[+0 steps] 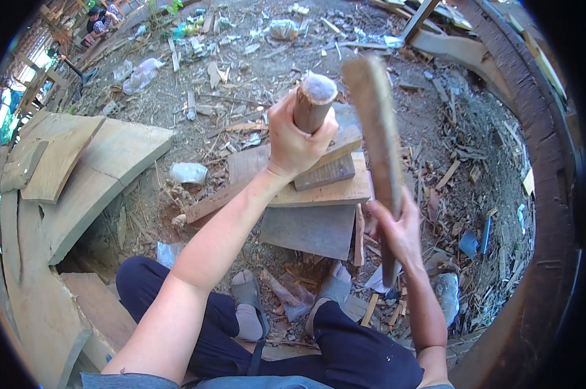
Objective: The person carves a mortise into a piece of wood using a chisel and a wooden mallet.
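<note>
My left hand [295, 140] grips a short, thick wooden rod [311, 110] with a pale top end, held upright above a stack of boards [328, 191] on the ground. To its right, my right hand [400, 227] holds a long, flat wooden piece [374, 110] vertically, its upper end blurred and near the rod but apart from it. Beneath the stack lies a grey panel [306, 233]. My feet in grey sandals [249, 295] are on either side below it.
Large planks [105, 162] lie at the left, and a dark curved beam [547, 181] runs along the right. Wood scraps, plastic litter and a white plastic item [188, 173] are strewn over the dirt. Another person [100, 26] crouches at the far upper left.
</note>
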`<action>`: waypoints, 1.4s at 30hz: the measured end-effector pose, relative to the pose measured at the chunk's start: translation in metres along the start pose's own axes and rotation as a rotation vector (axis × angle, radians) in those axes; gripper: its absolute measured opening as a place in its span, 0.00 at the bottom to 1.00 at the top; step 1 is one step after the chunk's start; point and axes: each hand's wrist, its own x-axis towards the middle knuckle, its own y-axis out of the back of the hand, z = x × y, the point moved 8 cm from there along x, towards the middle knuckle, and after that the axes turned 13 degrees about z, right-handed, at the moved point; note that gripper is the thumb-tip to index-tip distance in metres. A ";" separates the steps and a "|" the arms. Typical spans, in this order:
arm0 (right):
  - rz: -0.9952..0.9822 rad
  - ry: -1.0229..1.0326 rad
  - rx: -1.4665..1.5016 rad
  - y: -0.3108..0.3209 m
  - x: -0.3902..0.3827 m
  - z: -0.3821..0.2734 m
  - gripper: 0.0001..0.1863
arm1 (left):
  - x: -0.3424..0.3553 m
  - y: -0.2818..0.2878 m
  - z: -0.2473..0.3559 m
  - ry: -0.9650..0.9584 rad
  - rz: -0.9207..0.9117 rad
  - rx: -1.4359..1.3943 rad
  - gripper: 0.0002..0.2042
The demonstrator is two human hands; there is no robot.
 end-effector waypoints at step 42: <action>-0.184 0.167 -0.526 -0.025 0.041 0.029 0.32 | -0.108 -0.038 0.052 -0.683 -0.529 -0.017 0.07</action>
